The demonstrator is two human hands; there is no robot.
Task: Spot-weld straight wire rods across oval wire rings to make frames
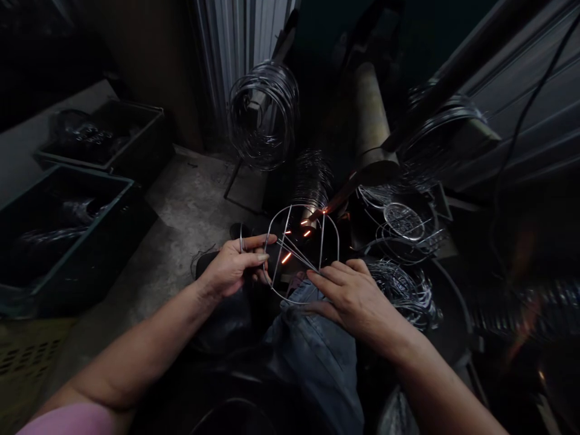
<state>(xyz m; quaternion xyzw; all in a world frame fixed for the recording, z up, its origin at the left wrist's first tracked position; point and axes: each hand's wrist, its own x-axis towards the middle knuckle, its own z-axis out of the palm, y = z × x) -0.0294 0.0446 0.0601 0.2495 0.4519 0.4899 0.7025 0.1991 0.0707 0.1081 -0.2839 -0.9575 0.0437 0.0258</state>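
My left hand (240,263) pinches the left side of a round wire frame (322,241) between thumb and fingers. The frame is a thin metal ring with several straight wires across it. My right hand (348,293) has its fingers bent over the frame's lower right side; the fingertips are partly hidden. The far edge of the ring lies at the tip of a copper-coloured electrode arm (344,190), where a spot glows orange. Sparks (286,258) fly below it, near a brass-coloured lower electrode (309,214). A thin wire loop (241,238) shows by my left fingers.
Wire ring bundles hang on a rack (264,115) ahead and at right. A heap of wire pieces (399,287) lies beside my right forearm, below a pile of wire frames (405,221). Green bins (84,169) stand left, with a yellow crate (29,356) nearer.
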